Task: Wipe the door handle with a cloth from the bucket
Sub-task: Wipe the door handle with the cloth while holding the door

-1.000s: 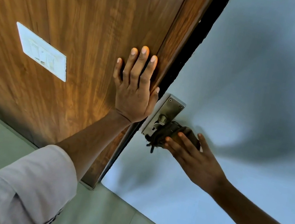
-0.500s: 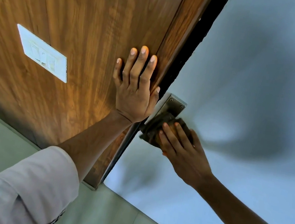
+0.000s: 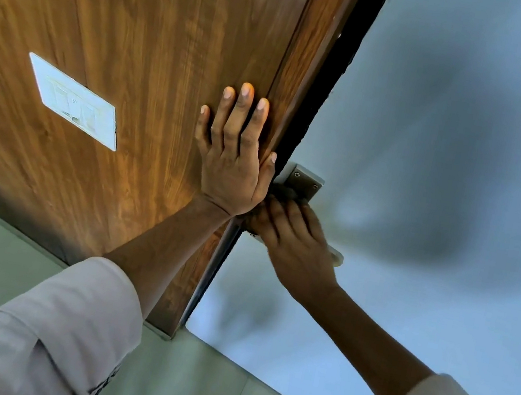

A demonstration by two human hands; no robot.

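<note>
cloth point(image 3: 282, 191) under right hand point(image 3: 293, 238) grip, on handle point(image 3: 303, 184)

Your left hand point(image 3: 234, 161) lies flat, fingers point(image 3: 240, 113) straight and close together, arm extended, sleeve rolled below the elbow. Your right hand point(image 3: 293, 238) reaches across, palm down, fingers point(image 3: 278, 216) curled, beside the left wrist.

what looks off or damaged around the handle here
Nothing stands out. The metal handle plate sits flat on the door, screws in place. The right hand presses the cloth on it; the left hand lies flat on the wooden panel.
</note>
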